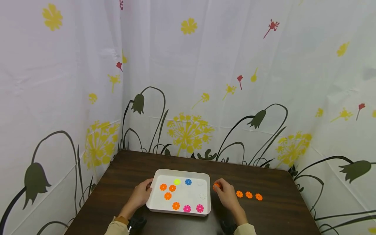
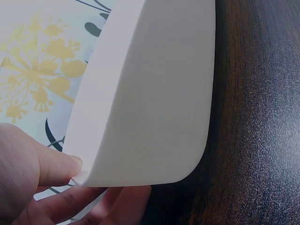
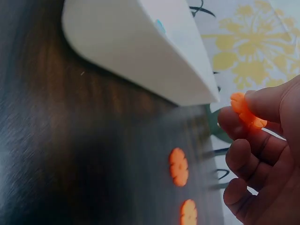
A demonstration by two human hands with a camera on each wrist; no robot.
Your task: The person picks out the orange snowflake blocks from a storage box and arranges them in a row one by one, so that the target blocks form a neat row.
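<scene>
My left hand [image 1: 140, 197] grips the left wall of a white tray [image 1: 178, 211], with the thumb over the rim in the left wrist view and the fingers outside. Between thumb and index finger, my right hand [image 1: 227, 195] pinches an orange flower-shaped disc [image 3: 247, 111], just beyond the tray's right wall. Inside the tray lie several orange discs [image 1: 167, 196], a yellow disc [image 1: 177, 182], a blue disc [image 1: 188, 182], two pink discs [image 1: 200, 208] and pale white discs [image 1: 203, 196].
Three more orange discs [image 1: 248, 195] lie in a row on the dark wooden table [image 1: 282, 209], right of my right hand. A white curtain [image 1: 188, 65] with flower prints hangs behind the table and along its sides.
</scene>
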